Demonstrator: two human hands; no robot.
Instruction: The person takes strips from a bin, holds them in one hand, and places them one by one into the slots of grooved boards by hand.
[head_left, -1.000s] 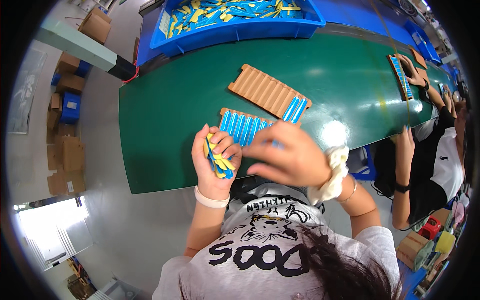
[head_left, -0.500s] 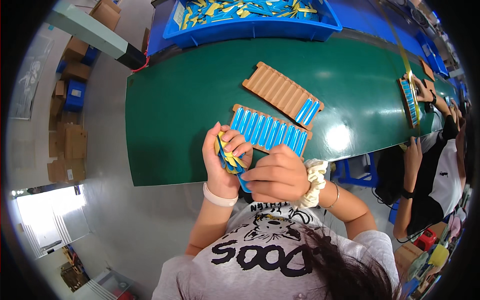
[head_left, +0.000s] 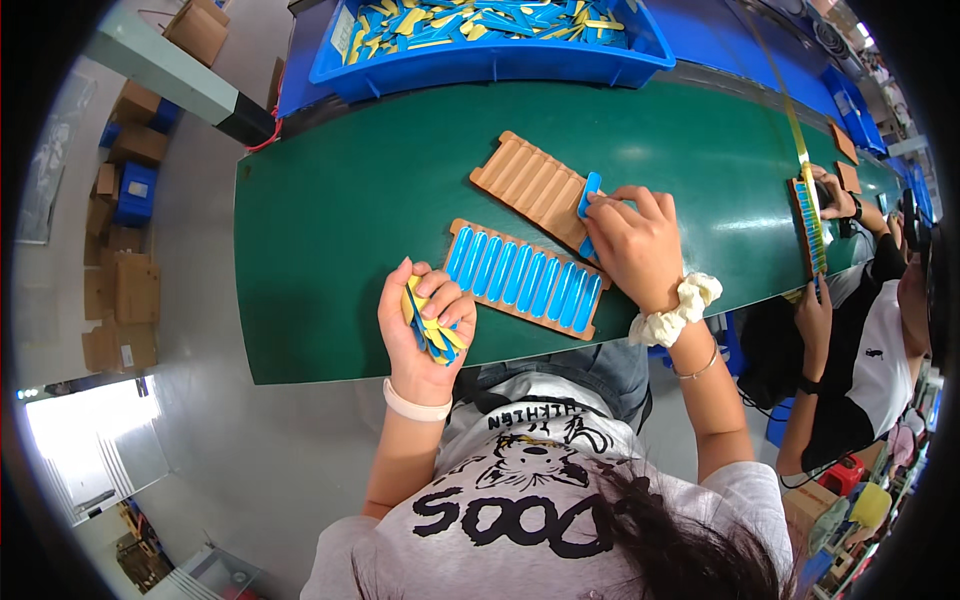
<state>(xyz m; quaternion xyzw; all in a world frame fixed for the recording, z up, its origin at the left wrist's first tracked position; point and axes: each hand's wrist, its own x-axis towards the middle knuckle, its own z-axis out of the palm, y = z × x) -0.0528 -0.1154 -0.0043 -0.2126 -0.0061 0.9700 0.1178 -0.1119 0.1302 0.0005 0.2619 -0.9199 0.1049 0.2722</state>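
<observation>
My left hand is closed round a bundle of blue and yellow flat strips, held near the table's front edge. Between the fingers of my right hand is a single blue strip, held at the right end of the upper brown slotted tray. Bare slots show across the left and middle of that tray; my right hand covers most of its right end. Just below it lies a second brown slotted tray, with a row of shiny blue strips in its slots.
A blue bin full of blue and yellow strips stands at the table's far edge. The green table extends rightward to a co-worker, whose hands are at another filled tray. A grey post rises at the left corner.
My right hand has moved from beside the left hand, up and right to the upper tray, carrying a blue strip. My left hand still holds the bundle.
</observation>
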